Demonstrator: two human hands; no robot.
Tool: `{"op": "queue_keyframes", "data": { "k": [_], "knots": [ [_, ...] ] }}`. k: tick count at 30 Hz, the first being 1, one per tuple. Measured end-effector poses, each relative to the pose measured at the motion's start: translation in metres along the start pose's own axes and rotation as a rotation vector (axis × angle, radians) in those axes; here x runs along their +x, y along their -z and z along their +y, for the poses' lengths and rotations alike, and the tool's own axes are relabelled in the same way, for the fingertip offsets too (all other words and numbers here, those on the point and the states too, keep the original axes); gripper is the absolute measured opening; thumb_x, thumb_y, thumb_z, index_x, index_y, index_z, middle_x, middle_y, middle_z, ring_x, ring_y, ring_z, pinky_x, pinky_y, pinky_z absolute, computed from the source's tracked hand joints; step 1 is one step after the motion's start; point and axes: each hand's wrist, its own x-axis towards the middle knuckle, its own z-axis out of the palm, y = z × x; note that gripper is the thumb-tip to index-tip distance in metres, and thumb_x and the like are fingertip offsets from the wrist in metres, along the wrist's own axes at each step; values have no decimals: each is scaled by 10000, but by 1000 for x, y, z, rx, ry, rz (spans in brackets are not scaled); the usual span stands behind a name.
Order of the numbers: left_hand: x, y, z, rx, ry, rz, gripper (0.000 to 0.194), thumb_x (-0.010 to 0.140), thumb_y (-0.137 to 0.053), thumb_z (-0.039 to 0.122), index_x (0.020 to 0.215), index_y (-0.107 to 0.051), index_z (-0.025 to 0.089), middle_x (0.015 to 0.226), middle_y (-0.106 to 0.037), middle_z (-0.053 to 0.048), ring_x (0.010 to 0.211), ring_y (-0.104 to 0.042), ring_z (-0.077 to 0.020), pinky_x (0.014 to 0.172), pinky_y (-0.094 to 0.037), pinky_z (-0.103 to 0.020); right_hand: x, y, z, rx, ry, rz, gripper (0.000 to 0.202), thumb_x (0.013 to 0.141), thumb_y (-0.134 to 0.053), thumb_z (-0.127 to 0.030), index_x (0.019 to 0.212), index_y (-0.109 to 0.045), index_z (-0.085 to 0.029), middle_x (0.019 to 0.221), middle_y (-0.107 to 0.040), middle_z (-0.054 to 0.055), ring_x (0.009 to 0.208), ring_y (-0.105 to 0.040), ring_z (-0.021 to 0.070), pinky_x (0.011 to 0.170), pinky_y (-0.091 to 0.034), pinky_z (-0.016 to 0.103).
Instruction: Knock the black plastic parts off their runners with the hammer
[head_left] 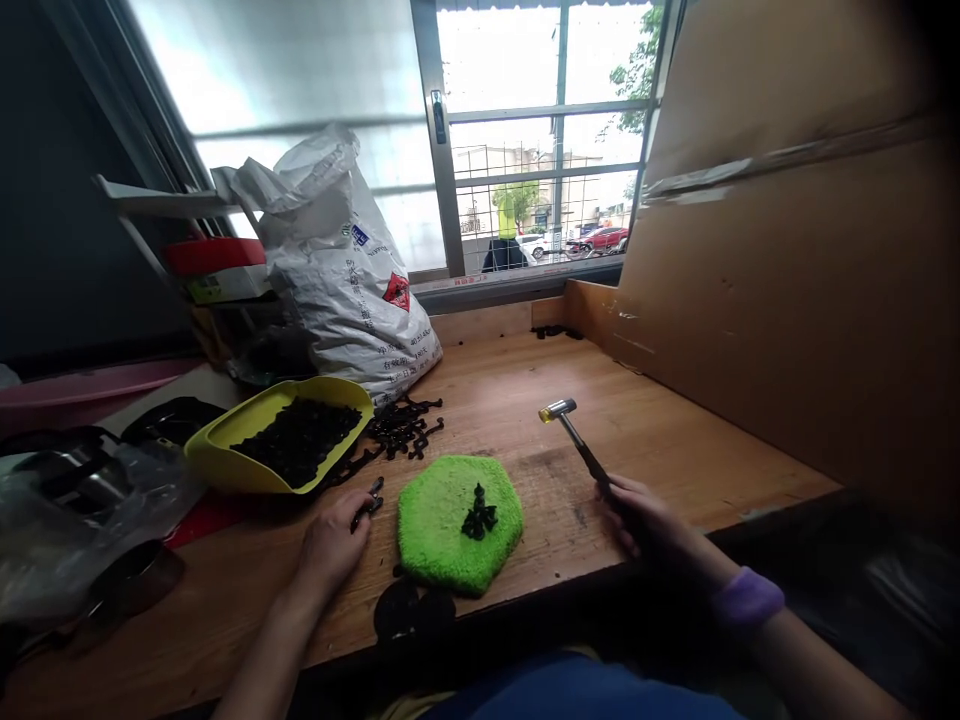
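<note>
A wooden bench (pixel 495 400) spreads across the middle of the frame, with a tall cardboard sheet (pixel 787 250) walling off the right side. A white sack (pixel 352 280) slumps at upper left, and below it a yellow tray (pixel 210 440) holds loose black pieces (pixel 300 440). Near the lower centre lies a green pad (pixel 442 500), fuzzy and six-sided, flat on the wood.

At lower right, the right hand (pixel 637 515) is wrapped around the dark grip of a small hammer (pixel 581 440), its yellow-tipped head lifting toward the centre, clear of the pad. For good control, the wrist should probably stay loose and any taps be short and light, since the pad looks soft enough to soak up force.

The left hand (pixel 335 540), left of the pad, has its fingers curled around a small dark piece (pixel 367 503); its exact shape is hard to make out. Fingertips are best kept clear of the hammer's face. A heap of black links (pixel 405 430) lies beside the tray. Smaller still, a black cluster (pixel 478 515) sits right of the pad's middle; spreading it thin would likely give each piece firmer support.
</note>
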Motion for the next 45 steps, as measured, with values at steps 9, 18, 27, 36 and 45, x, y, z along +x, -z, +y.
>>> {"op": "queue_keyframes", "data": {
  "k": [9, 18, 27, 36, 45],
  "knots": [
    [4, 26, 85, -237, -132, 56, 252, 785, -496, 244, 1007, -602, 192, 1077, -601, -88, 1008, -556, -223, 870, -450, -353, -2, 0, -1, -28, 2, 5, 309, 861, -479, -474, 899, -505, -169, 577, -437, -37, 375, -393, 67, 307, -312, 151],
    [5, -6, 131, -440, -176, -148, 159, 745, -478, 117, 805, -606, 192, 852, -637, -40, 832, -589, -170, 771, -453, -286, -3, 1, -1, -45, 22, -2, 298, 870, -466, -468, 904, -502, -174, 571, -423, -39, 382, -390, 72, 319, -309, 159],
    [-5, -4, 97, -415, 91, 5, 189, 768, -501, 254, 902, -612, 181, 869, -630, -50, 652, -577, -150, 607, -469, -264, -5, -3, -6, -10, 4, 8, 291, 861, -495, -457, 905, -510, -170, 566, -428, -37, 386, -406, 75, 310, -319, 148],
    [1, -9, 96, -468, 113, 17, 134, 734, -542, 226, 787, -660, 190, 779, -678, -33, 708, -622, -176, 653, -481, -270, -2, -1, -3, -19, 6, 14, 319, 847, -509, -478, 894, -510, -163, 542, -434, -40, 367, -412, 78, 300, -318, 153],
    [-1, -15, 92, -605, 221, 104, 183, 736, -578, 316, 814, -688, 192, 803, -696, -47, 685, -640, -193, 610, -500, -286, -3, -3, -4, 0, -6, 25, 322, 823, -537, -481, 901, -505, -169, 534, -435, -43, 364, -407, 75, 300, -326, 148]
  ]
}}
